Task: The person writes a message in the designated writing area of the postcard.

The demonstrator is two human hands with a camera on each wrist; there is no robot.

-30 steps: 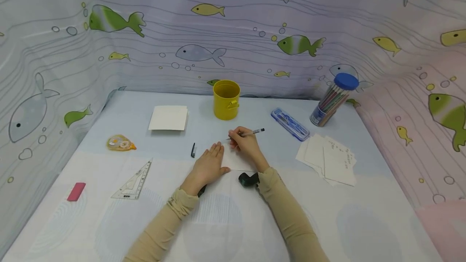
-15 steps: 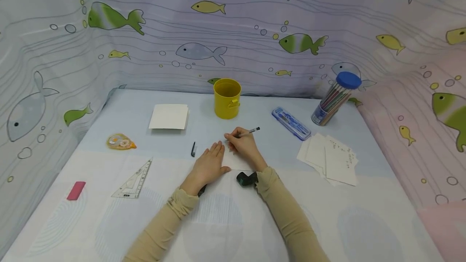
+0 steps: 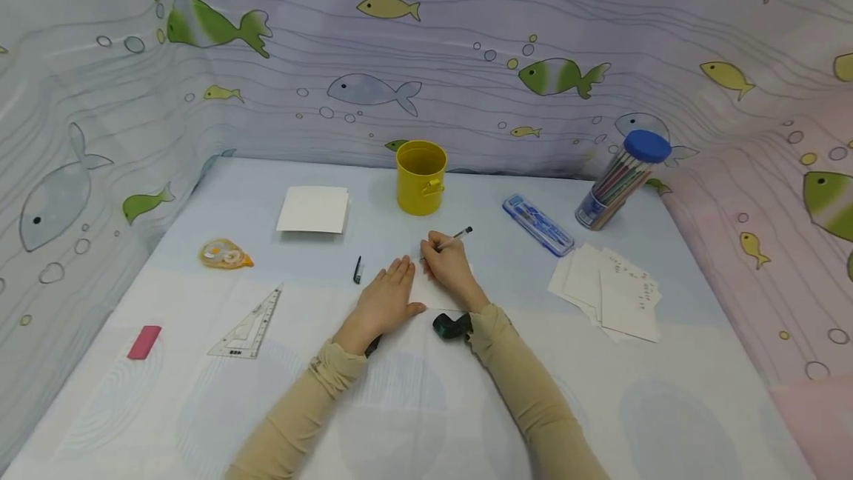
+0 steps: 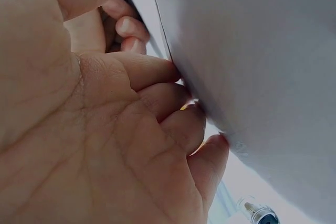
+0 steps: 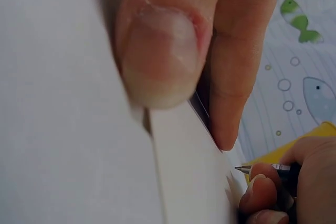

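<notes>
My left hand (image 3: pixel 384 298) lies with straight fingers on a small white paper sheet (image 3: pixel 432 295), thumb over its near edge. Across the same sheet, my right hand (image 3: pixel 450 270) pinches a pen (image 3: pixel 463 232), its dark end leaning up to the right. The right wrist view shows the bare metal pen tip (image 5: pixel 242 169) close over the paper, beside the left thumb (image 5: pixel 160 61). Most of the sheet hides under both hands. A clear and black pen cap (image 3: pixel 358 270) lies left of the left fingertips. Any writing on the sheet is too small to make out.
Behind the hands stand a stack of blank cards (image 3: pixel 313 209), a yellow bucket (image 3: pixel 421 180), a blue case (image 3: pixel 538 224) and a pencil jar (image 3: pixel 613 187). Written cards (image 3: pixel 626 298) fan out at right. Left are a correction tape (image 3: pixel 225 253), set square (image 3: pixel 249 328) and pink eraser (image 3: pixel 144 342).
My right hand with the pen first shifts slightly left, then right again, and the pen tilts a little steeper. The left hand stays on the sheet. The head view shifts slightly.
</notes>
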